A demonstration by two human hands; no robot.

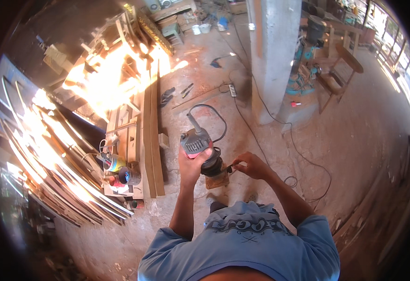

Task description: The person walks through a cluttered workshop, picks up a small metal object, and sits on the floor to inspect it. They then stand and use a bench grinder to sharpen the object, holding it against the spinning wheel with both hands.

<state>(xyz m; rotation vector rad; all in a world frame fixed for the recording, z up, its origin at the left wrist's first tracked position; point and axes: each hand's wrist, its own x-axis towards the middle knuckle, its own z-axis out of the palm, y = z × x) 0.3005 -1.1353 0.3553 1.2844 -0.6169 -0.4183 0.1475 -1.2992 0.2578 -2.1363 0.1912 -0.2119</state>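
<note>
My left hand (192, 165) is wrapped round a corded power tool (196, 142), held up in front of my body. It has a grey vented motor housing and a black lower part, and looks like a router. From its upper end a dark cord (224, 124) loops away. Close by on the right, my right hand (251, 166) is closed in a pinch at a small dark piece (230, 168) beside the tool's lower end; its kind is too small to tell. Below the tool shows a small brown wooden piece (217, 181), partly hidden.
Long boards (152, 140) and a bench with cans (129, 175) stand on the left, near stacked curved strips (69, 173) in glaring sunlight. A concrete pillar (274, 61) rises ahead. Cords trail over the floor from a power strip (232, 90). A wooden chair (338, 77) stands far right.
</note>
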